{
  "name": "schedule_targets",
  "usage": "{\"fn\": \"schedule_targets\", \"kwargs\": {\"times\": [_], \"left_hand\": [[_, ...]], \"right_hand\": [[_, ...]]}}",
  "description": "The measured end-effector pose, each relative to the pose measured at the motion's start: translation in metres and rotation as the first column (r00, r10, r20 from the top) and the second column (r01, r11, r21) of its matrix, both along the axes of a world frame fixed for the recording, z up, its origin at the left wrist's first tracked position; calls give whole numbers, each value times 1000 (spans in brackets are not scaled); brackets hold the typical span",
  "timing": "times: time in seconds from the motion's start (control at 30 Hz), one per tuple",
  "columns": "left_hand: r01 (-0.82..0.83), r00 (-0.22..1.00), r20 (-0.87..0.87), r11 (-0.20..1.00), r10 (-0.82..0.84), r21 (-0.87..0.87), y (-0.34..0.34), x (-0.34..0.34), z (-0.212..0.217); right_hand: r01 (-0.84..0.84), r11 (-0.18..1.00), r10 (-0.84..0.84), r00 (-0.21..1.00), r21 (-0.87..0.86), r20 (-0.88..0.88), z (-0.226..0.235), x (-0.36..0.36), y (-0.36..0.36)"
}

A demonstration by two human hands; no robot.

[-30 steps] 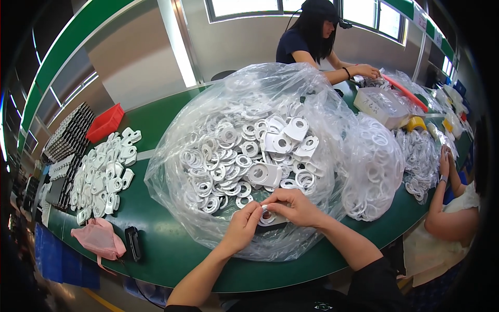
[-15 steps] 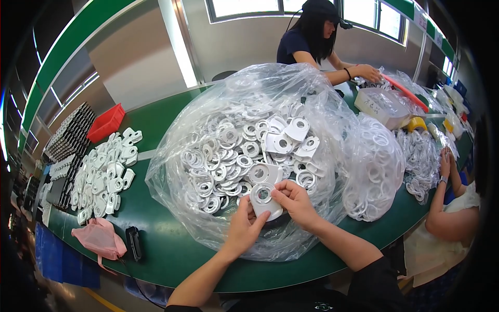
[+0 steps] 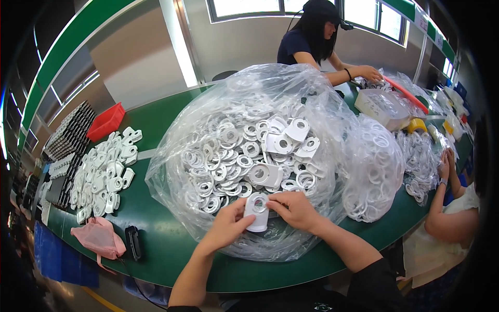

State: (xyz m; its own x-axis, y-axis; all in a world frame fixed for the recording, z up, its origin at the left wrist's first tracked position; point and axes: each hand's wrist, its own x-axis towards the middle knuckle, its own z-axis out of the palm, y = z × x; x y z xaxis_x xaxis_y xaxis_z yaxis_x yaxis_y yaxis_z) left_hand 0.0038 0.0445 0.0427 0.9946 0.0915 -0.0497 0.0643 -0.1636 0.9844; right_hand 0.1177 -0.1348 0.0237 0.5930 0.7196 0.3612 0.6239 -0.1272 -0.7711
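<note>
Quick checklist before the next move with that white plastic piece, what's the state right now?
1. White plastic piece held by both hands: ok, left hand and right hand both grip it.
2. Its round hole faces up and shows: ok.
3. Ring fully seated in the piece: cannot tell.
4. Big clear bag of white parts open and within reach: ok.
5. Pile of finished pieces on the green table to the left: ok.

Surface: curved green table (image 3: 156, 125) — spans the frame.
Centre: clear plastic bag of white rings (image 3: 249, 156).
Left: loose white plastic parts (image 3: 101, 174), red bin (image 3: 105, 121).
Lower left: pink cloth (image 3: 99, 236).
</note>
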Motion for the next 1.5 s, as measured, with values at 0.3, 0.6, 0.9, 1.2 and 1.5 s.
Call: {"fn": "schedule_targets", "kwargs": {"times": [0.3,0.6,0.9,1.2,1.5], "left_hand": [[-432,451,450,630,771,-646,94,-14,50],[-554,797,597,507,94,660,10,65,3],[-653,727,677,424,117,628,-12,70,5],[-351,888,-5,673,459,-651,-16,13,3],[-226,974,-158,683,162,-694,-24,9,-21]], "right_hand": [[340,933,-356,917,115,181,13,26,-12],[251,960,-144,824,-125,547,5,10,-8],[275,961,-237,884,-38,403,0,2,-3],[57,960,-123,965,273,231,15,-9,3],[46,966,-99,975,254,199,10,-4,3]]}}
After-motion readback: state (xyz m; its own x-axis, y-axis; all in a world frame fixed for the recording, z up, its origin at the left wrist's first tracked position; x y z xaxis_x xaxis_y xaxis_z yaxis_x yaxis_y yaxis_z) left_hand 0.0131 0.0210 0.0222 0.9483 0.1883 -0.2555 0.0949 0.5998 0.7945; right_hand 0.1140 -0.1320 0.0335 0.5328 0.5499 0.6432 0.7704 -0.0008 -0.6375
